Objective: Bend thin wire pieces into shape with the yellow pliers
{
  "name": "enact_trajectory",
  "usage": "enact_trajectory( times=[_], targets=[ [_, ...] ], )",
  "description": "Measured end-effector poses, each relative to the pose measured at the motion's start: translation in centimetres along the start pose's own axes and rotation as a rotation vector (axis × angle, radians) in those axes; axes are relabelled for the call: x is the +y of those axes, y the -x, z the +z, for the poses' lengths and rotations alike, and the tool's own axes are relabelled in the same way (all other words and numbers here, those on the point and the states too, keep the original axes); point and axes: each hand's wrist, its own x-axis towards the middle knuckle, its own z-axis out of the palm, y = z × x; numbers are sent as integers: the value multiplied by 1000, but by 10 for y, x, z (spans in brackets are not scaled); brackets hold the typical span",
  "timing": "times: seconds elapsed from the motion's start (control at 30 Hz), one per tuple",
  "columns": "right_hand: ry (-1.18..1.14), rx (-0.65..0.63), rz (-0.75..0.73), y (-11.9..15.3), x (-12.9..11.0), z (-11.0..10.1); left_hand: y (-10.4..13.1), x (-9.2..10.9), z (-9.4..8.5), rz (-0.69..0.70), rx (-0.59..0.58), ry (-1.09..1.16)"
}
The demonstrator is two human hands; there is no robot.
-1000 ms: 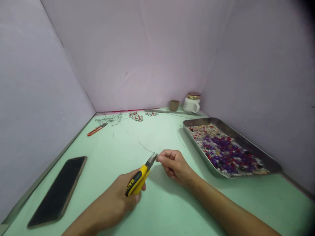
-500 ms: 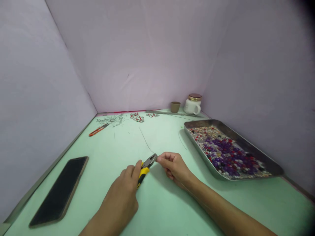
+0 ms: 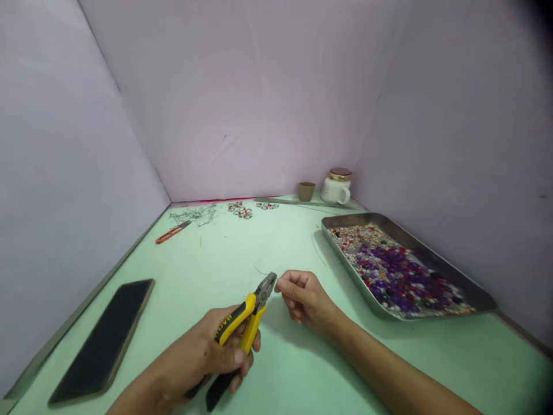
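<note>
My left hand (image 3: 216, 343) is wrapped round the yellow and black handles of the pliers (image 3: 250, 323), palm side turned up. The plier jaws point up and right, close to the fingertips of my right hand (image 3: 305, 297). Thumb and forefinger of that hand are pinched together on a thin wire, mostly hidden at the fingertips. A short stretch of the wire (image 3: 260, 271) shows just left of the jaws.
A metal tray (image 3: 354, 276) of mixed beads lies on the right, a phone (image 3: 103, 340) on the left. Farther back are red snips (image 3: 173, 232), wire scraps (image 3: 196, 215), beaded pieces (image 3: 240, 210), a small brown cup (image 3: 306, 191) and a white lidded mug (image 3: 336, 187).
My left hand has rolled over, so the plier handles now show spread apart. Less of the wire is visible beyond the jaws. My right hand has hardly moved.
</note>
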Motion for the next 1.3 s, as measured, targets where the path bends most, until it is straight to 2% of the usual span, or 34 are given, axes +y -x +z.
enact_trajectory(
  times=[0.07, 0.13, 0.23, 0.3, 0.37, 0.43, 0.5, 0.6, 0.7, 0.83, 0.93, 1.1, 1.3],
  targets=[
    [0, 18, 17, -1, 1, 1, 0, 2, 1, -1, 71, -132],
    [14, 57, 45, -1, 1, 3, 0, 6, 4, 5, 205, -351],
    [41, 105, 87, -2, 1, 5, 0, 6, 9, 80, 331, -615],
    [65, 116, 110, -1, 0, 7, -3, -1, 10, 100, 369, -743],
    [85, 123, 122, -1, 0, 8, -6, -13, 8, 52, 459, -896],
    [100, 131, 119, -2, 1, 8, -8, -21, 6, 3, 500, -994],
    [117, 132, 109, -3, 2, 7, -7, -19, 6, 13, 487, -981],
    [150, 113, 87, -4, 4, 4, -1, -2, 9, 81, 380, -781],
    [190, 90, 14, -4, 4, 1, 5, 13, 11, 6, 308, -593],
    [206, 103, -49, -1, 1, 3, 4, 10, 6, -24, 252, -472],
    [156, 129, -18, 0, 0, 5, 2, 6, 3, -23, 236, -450],
    [86, 130, 29, -1, 1, 6, 2, 14, 5, -67, 205, -464],
    [10, 113, 53, 1, -2, 9, 3, 17, 7, -50, 237, -539]
  ],
)
